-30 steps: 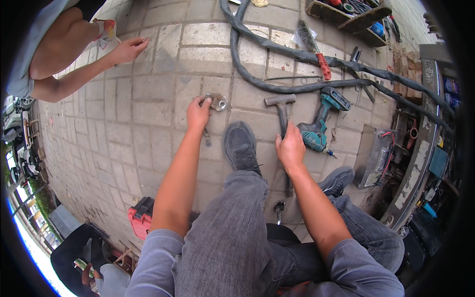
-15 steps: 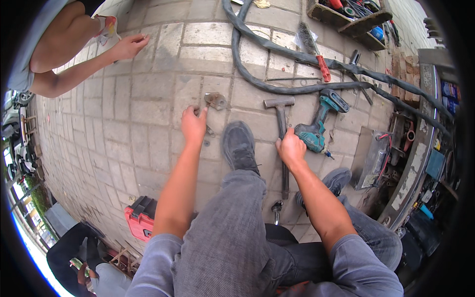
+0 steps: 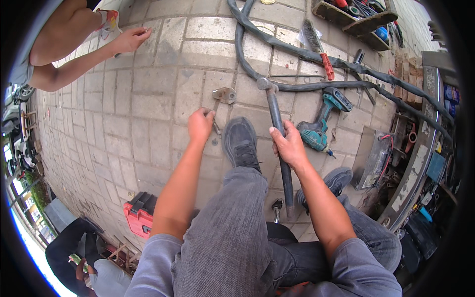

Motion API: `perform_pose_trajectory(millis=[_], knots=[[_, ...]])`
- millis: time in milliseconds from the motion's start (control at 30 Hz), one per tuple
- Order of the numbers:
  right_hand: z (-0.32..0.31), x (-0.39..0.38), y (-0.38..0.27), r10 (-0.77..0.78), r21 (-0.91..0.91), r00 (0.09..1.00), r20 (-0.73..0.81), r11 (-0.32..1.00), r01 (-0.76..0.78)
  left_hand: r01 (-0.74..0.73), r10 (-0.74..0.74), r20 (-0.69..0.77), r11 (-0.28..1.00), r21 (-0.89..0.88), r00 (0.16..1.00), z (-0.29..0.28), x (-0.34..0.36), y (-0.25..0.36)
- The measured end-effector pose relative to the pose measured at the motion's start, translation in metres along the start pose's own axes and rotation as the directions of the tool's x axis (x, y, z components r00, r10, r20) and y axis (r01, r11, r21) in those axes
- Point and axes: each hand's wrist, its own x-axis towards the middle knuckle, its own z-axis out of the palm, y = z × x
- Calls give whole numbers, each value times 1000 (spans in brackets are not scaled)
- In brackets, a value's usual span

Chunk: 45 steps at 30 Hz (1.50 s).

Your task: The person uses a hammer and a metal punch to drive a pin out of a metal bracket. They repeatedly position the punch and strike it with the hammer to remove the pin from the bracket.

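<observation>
My right hand [image 3: 289, 146] is wrapped around the handle of a hammer [image 3: 285, 179], whose head points away from me. The hammer looks raised off the paving. Left of it, my left hand [image 3: 201, 125] is closed with thumb and fingers together; what it holds, if anything, is hard to make out. A short metal pin [image 3: 216, 128] shows beside its fingertips. Just beyond that hand lies a small rusty metal bracket [image 3: 225, 95] with holes. My shoe [image 3: 240, 143] stands on the paving between my two hands.
A teal cordless driver [image 3: 319, 121] lies right of the hammer. Beyond it are a wire brush [image 3: 321, 52] and a thick dark hose [image 3: 297, 86]. An open toolbox [image 3: 354, 22] stands far right. Another person's hand [image 3: 132, 39] is at far left; a red case [image 3: 140, 214] sits near left.
My right hand has lifted the hammer, and its head has swung left and away from me. My left hand has shifted slightly right and nearer, staying close to the bracket.
</observation>
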Motion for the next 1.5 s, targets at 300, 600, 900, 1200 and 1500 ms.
perform_pose_trajectory(millis=[300,600,900,1200,1500], knots=[[5,6,14,-98,-251,991,88,961,117,-462,466,-166,885,65,869,0,39,12],[1,-13,9,-22,-44,1000,-10,999,22,48,16,193,946,-322,981,-10,84,26],[-14,-10,16,-22,4,1000,-12,1000,22,197,-116,360,961,-196,926,-2,44,41],[4,-4,10,-33,-67,995,94,997,39,124,-19,398,963,-240,917,17,15,-2],[19,9,13,-145,-345,981,130,921,182,-265,280,40,940,-215,959,21,11,8]])
